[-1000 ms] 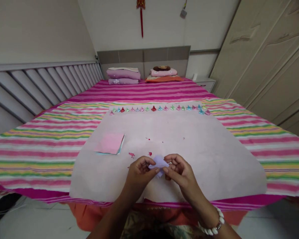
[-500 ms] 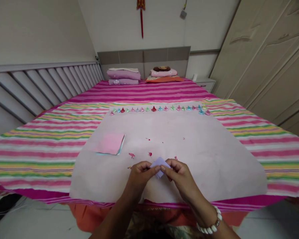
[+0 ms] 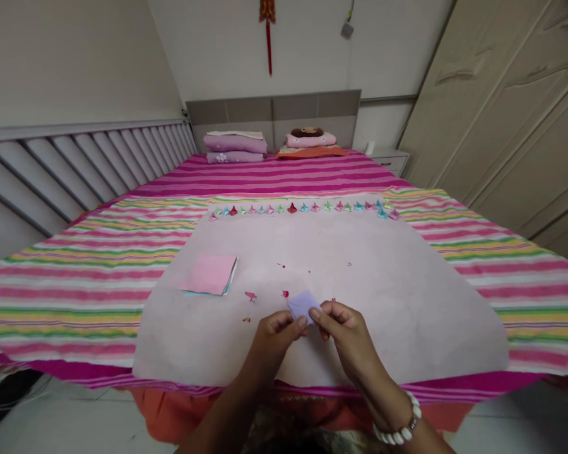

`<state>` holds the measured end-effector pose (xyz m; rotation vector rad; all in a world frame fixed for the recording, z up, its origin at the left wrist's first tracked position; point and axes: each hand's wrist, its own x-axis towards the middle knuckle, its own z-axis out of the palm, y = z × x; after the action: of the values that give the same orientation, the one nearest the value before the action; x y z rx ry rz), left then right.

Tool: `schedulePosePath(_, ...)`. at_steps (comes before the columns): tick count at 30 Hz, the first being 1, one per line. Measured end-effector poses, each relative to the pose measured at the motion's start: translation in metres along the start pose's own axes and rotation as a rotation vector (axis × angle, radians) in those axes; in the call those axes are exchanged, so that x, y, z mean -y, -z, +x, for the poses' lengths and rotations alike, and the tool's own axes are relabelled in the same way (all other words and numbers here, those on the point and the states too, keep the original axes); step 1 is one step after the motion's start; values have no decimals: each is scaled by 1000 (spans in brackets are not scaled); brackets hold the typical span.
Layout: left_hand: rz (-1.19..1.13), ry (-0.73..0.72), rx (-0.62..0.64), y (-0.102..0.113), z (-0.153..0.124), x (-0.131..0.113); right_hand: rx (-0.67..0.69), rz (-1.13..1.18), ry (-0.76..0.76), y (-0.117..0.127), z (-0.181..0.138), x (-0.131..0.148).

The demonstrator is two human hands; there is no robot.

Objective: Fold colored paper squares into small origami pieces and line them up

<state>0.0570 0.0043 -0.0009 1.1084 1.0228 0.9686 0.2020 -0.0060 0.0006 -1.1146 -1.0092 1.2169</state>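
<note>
Biggest change: the purple paper (image 3: pixel 303 305) had been turned & slid a bit up-L, its face now toward the cam w/ a slanting line, prob. a crease or flap edge, nr its top L side. Judging by that, the folded piece was being re-gripped mid-handling, w/ the R hand (image 3: pixel 348 331) doing most of the holding. R fingers were clamped on the paper's R corner, thumb on top. L hand (image 3: pixel 275 340) sat at the lower edge, thumb tip at or on it; couldn't tell if those fingers were pinching or just touching. Paper was betw. both hands, over the nr half of the white sheet (image 3: pixel 421 302) on the bed, just beside a small red scrap (image 3: pixel 285 294).

Vs. the frame ½ sec earlier: there both thumbs met low on the paper, which stood as a near-symmetrical diamond; now the L thumb had dropped lower & the paper tilted. A brownish scrap (image 3: pixel 247 320) L of the L hand was more in the clear. Pink-topped paper stack (image 3: pixel 213 274) & far row of folded paper pieces (image 3: pixel 292 207) unchanged.
</note>
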Motion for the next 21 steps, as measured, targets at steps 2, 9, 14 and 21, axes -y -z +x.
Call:
schedulePosePath(2, 19, 24, -25, -2, 1, 4, -10, 1, 4, 0, 0, 0)
schedulePosePath(9, -184, 80, 18, 0, 2, -8, 144, 121, -9, 6, 0, 0)
schedulePosePath(14, -554, 334, 393, 7, -6, -13, 287, 246, -50, 10, 0, 6)
schedulePosePath(21, -818, 552, 635, 7, -13, -5, 393, 263, -70, 7, -1, 9)
